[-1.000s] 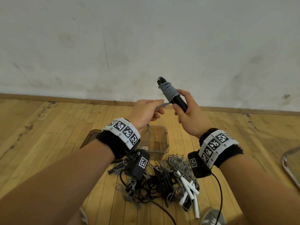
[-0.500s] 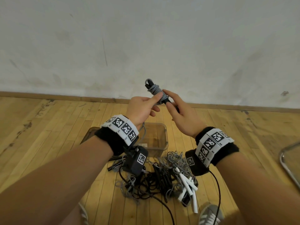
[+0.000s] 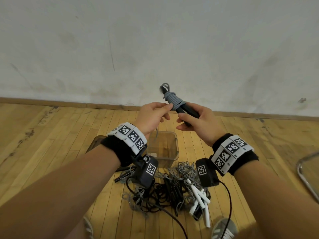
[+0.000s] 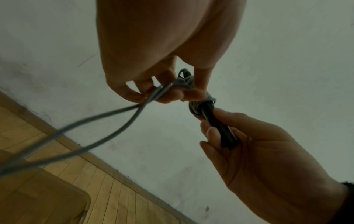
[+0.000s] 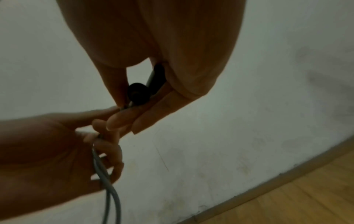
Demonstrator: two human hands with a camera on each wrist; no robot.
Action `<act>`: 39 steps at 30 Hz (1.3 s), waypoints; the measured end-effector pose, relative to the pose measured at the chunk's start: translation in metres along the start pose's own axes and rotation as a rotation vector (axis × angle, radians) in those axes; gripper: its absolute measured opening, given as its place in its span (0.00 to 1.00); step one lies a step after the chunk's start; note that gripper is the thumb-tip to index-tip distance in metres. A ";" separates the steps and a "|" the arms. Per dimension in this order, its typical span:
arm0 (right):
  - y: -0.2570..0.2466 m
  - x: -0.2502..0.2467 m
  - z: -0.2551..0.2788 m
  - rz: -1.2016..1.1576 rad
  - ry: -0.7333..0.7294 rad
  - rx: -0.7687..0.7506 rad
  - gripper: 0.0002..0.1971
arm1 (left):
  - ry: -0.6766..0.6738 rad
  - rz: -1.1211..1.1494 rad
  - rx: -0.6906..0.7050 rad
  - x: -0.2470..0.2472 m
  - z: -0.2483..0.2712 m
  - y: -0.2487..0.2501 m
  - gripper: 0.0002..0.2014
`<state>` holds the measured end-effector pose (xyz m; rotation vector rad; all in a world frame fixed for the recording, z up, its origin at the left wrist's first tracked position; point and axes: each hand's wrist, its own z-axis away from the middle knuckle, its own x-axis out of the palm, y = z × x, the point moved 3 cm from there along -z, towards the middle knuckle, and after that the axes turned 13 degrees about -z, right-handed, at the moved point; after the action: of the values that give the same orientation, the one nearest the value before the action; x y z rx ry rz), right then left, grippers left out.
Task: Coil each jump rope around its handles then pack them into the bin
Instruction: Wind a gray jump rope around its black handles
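Note:
My right hand [image 3: 191,118] grips two black handles [image 3: 187,111] held together, tilted up and to the left in front of the wall. Grey rope [image 3: 173,100] is wound in several turns around their upper part. My left hand [image 3: 155,112] pinches the loose doubled grey rope [image 4: 114,115] right beside the coil; the slack hangs down toward the floor. In the right wrist view the handles' black butt end [image 5: 138,94] sits between my right fingers. A clear plastic bin [image 3: 165,147] stands on the floor below my hands.
A tangled pile of grey and black ropes [image 3: 165,188] with white handles [image 3: 200,199] lies on the wooden floor just in front of the bin. A metal chair leg [image 3: 305,173] curves in at the right edge. My shoes [image 3: 224,228] are near the pile.
The bundle tilted left, then came back toward the right. My left hand carried the rope around the handles, and more grey turns now sit on them.

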<state>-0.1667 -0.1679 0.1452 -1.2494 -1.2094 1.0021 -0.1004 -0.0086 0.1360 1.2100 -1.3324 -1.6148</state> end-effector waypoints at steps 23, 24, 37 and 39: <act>0.005 0.009 0.003 0.406 -0.064 -0.189 0.21 | 0.034 0.081 -0.082 0.004 0.009 0.003 0.24; 0.003 0.013 0.005 0.367 -0.079 -0.186 0.20 | 0.041 0.079 -0.085 0.003 0.009 0.003 0.25; 0.009 0.017 0.005 -0.073 -0.054 0.131 0.22 | 0.013 0.031 0.009 0.000 0.005 0.008 0.16; 0.005 0.012 0.004 -0.017 -0.029 0.070 0.22 | 0.014 -0.003 0.031 0.000 0.004 0.007 0.17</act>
<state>-0.1682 -0.1549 0.1408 -1.1723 -1.1954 1.0447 -0.1043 -0.0088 0.1433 1.2400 -1.3515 -1.5907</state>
